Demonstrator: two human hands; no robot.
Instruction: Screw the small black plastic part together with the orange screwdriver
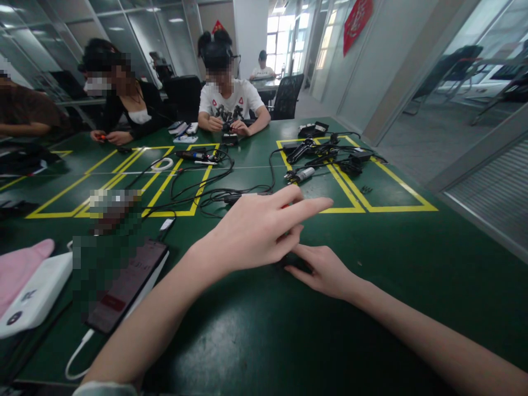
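My left hand (264,228) is held over the dark green table, back of the hand up. One finger points out to the right while the others curl inward; a speck of red shows between them, and whatever they grip is hidden. Just below and to the right, my right hand (325,269) closes its thumb and fingers round a small black object (299,262), mostly covered by both hands. Its kind cannot be made out. The two hands nearly touch at the fingertips.
A phone (130,280) with a cable lies left of my left forearm, by a white case (37,297) and a pink item (25,264). Black cables (214,187) cross the table (391,264). Black devices (305,151) lie in yellow-taped boxes. Several people sit beyond.
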